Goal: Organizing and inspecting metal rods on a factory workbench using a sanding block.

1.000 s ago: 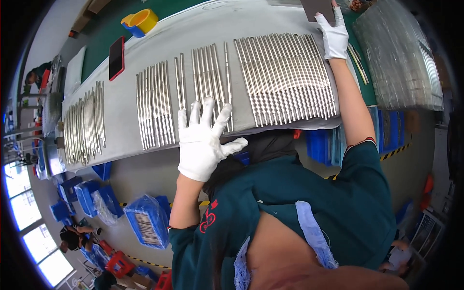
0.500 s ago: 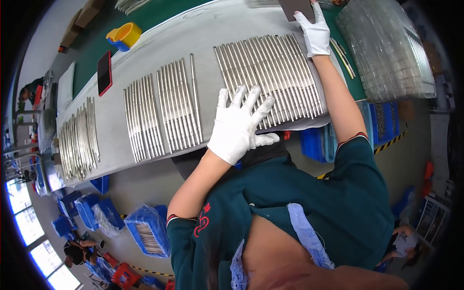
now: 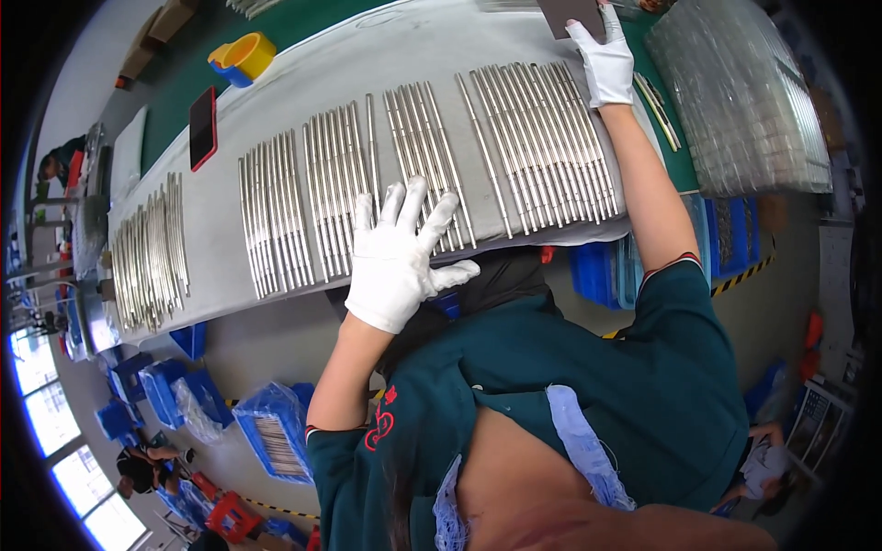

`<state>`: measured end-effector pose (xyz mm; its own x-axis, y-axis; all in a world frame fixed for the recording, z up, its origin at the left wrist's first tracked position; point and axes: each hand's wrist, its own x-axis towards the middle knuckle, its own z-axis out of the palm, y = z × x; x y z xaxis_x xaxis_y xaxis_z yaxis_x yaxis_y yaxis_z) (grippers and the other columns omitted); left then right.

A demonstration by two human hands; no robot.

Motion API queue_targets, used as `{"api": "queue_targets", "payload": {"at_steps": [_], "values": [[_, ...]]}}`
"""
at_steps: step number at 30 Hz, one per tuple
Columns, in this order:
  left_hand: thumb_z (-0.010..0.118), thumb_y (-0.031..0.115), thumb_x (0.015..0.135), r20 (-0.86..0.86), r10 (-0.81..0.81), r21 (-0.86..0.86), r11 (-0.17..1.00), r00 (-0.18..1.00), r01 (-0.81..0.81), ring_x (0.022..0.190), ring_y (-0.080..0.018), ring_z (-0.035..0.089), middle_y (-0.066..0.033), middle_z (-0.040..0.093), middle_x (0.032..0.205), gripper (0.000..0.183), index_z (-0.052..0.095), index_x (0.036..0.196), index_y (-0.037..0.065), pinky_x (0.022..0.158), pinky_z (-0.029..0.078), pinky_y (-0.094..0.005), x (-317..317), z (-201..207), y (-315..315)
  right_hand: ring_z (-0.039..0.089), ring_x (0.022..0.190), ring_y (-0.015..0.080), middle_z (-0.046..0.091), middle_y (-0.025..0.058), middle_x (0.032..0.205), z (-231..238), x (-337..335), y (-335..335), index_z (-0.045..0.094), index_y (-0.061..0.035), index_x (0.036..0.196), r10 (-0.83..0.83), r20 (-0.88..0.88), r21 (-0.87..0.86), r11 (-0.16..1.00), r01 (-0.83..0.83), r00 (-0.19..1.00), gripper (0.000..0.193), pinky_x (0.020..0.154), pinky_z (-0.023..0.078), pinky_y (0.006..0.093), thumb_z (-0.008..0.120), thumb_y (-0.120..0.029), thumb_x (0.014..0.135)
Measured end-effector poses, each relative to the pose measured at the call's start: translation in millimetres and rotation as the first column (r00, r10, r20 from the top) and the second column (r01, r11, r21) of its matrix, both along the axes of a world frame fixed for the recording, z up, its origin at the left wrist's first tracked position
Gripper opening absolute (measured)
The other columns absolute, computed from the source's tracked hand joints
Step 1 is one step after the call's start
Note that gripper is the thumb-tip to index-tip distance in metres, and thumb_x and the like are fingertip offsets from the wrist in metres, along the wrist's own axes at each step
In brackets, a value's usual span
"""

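Gloved hands over rows of metal rods on a grey cloth.

I see my left hand [image 3: 397, 262] lying flat, fingers spread wide apart, on the near ends of a group of metal rods [image 3: 424, 147] at the front edge of the grey cloth [image 3: 367, 55] — nothing gripped. My right hand [image 3: 602, 62] reaches far across, fingers together, touching a dark flat board [image 3: 570, 13] at the far edge, just past the largest batch of rods [image 3: 542, 138]. A red phone [image 3: 203, 127] and a yellow tape holder [image 3: 243, 57] lie well off to the left.

red phone [image 3: 203, 128] | yellow-blue tape dispenser [image 3: 243, 57] | blue bins [image 3: 276, 441]
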<state>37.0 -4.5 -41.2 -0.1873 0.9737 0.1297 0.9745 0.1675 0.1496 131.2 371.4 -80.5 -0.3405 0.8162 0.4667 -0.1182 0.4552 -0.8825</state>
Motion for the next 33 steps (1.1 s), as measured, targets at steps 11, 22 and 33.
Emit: {"api": "queue_targets", "payload": {"at_steps": [11,22,33], "values": [[0.068,0.071,0.069,0.087,-0.136,0.106,0.986,0.987,0.127,0.13,-0.0435,0.046,-0.0171,0.049,0.143,0.095,0.046,0.145,0.019,0.108,0.03,-0.0631,21.6,-12.7,35.9,0.056,0.118,0.0207,0.058,0.013,0.133,2.4,2.8,-2.1,0.044,-0.0026,0.145,-0.09,0.107,0.068,0.994,0.083,0.99,0.064,0.098,0.045,0.0288,0.069,-0.008,0.086],[0.07,0.07,0.066,-0.003,-0.036,0.054,0.998,0.999,0.037,0.127,-0.0404,0.05,-0.0181,0.056,0.134,0.093,0.056,0.134,0.007,0.107,0.031,-0.0601,12.1,8.9,18.6,0.055,0.121,0.0208,0.057,0.0147,0.135,10.7,3.8,-12.3,0.044,-0.003,0.146,-0.06,0.168,0.063,0.997,0.05,0.984,0.066,0.102,0.043,0.0292,0.069,-0.011,0.086],[0.068,0.07,0.07,0.086,-0.026,0.091,0.996,0.996,0.018,0.13,-0.0374,0.049,-0.022,0.052,0.138,0.101,0.045,0.139,0.0,0.111,0.03,-0.0552,40.1,-8.1,60.8,0.055,0.123,0.0247,0.056,0.0162,0.136,22.7,13.0,-29.7,0.045,-0.0028,0.145,-0.009,0.347,0.208,0.976,-0.067,0.938,0.07,0.105,0.041,0.0311,0.074,-0.014,0.082]]}}
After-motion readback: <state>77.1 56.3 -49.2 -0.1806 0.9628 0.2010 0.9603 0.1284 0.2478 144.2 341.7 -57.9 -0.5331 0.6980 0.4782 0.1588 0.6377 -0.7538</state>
